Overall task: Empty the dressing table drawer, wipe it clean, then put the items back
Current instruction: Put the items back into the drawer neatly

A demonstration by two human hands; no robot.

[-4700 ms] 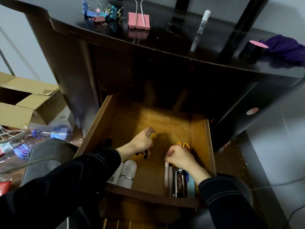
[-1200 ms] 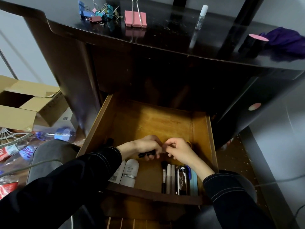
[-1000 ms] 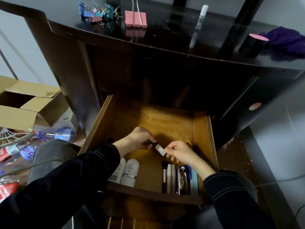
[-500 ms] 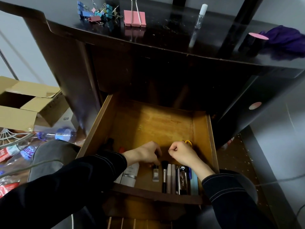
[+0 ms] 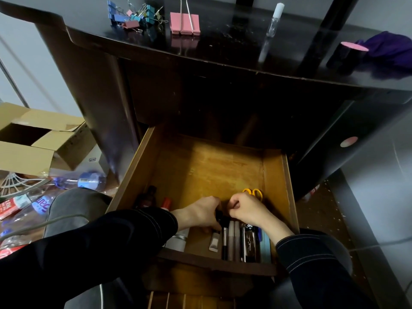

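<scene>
The wooden drawer (image 5: pixel 275 175) stands pulled out under the dark dressing table (image 5: pixel 223 52). Along its front lie a small silver tube with a black end (image 5: pixel 214 241), a makeup brush (image 5: pixel 224 240), two pinkish tubes (image 5: pixel 233 239), a black case (image 5: pixel 250 244) and a pale blue item (image 5: pixel 265 241). My left hand (image 5: pixel 199 216) reaches in and its fingers curl round the tube's black end. My right hand (image 5: pixel 248 211) sits just beside it with curled fingers over the brush tops; I see nothing in it. Yellow scissors (image 5: pixel 253 192) peek out behind it.
A white bottle (image 5: pixel 178 239) shows under my left sleeve, with a dark bottle (image 5: pixel 149 197) and a red item (image 5: pixel 166 201) at the drawer's left. On the table top: binder clips (image 5: pixel 136 15), a pink clip (image 5: pixel 185 22), a clear vial (image 5: pixel 273 21), a purple cloth (image 5: pixel 392 50). Cardboard boxes (image 5: pixel 38 139) and plastic bottles (image 5: pixel 80 180) lie on the floor at left.
The small tube, held up between both hands a second ago, now lies in the drawer left of the brush. Both hands have dropped to the front row and stayed close together.
</scene>
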